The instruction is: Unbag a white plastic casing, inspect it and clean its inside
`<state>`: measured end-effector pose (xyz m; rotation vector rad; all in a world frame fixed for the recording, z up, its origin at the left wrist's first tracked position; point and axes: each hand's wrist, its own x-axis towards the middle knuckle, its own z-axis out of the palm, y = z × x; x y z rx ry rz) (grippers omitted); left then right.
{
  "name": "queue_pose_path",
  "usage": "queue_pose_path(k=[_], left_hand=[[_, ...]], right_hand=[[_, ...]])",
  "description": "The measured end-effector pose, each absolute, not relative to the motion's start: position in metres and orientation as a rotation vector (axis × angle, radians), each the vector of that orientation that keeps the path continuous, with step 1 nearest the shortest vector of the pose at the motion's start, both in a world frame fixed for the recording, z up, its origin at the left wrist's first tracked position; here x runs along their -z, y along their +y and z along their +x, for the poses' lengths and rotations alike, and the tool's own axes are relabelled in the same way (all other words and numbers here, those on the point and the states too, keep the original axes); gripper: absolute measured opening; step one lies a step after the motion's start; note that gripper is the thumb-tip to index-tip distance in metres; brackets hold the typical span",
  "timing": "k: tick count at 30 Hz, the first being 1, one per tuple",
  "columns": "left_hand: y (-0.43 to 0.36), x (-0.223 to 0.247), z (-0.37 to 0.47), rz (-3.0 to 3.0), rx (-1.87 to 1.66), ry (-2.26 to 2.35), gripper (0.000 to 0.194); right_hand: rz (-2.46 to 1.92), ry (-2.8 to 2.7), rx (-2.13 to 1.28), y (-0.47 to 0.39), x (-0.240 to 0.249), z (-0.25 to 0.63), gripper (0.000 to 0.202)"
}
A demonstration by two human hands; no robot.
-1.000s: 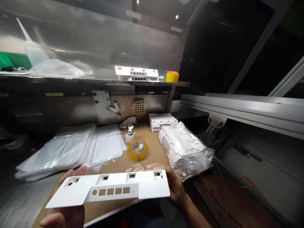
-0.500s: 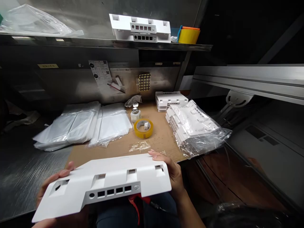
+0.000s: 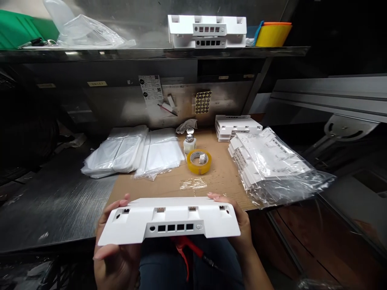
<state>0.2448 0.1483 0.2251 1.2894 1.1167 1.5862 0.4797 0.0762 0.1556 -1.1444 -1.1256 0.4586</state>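
Observation:
Between my two hands is a white plastic router housing, held above my lap with its row of square port openings facing me. My left hand grips its left end, thumb at the lower edge and fingertips over the top. On the right end, my right hand has its fingers over the top edge; its thumb is hidden. Beneath the housing, a red-handled tool with a dark cable lies at my lap, partly covered.
Clear bags lie left on the bench. A tape roll and a pump bottle stand mid-bench. Bagged white housings lie right, before a housing stack. The shelf above carries two housings.
The housing has turned more level and sits farther from me, its left end raised. My view has swung left, so the bench things appear shifted right.

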Motion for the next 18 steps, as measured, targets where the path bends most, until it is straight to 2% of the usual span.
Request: queue_pose_path(k=[3,18], left_hand=[[0.150,-0.221,0.243,1.231,-1.559,1.050,0.068],[0.150,-0.213,0.246,1.048,-1.647,0.903,0.077]], right_hand=[[-1.161,-1.129,-0.454,0.076,-0.154,0.480,0.037],[-1.159,-1.126,-0.418,0.075,-0.143,0.483,0.029]])
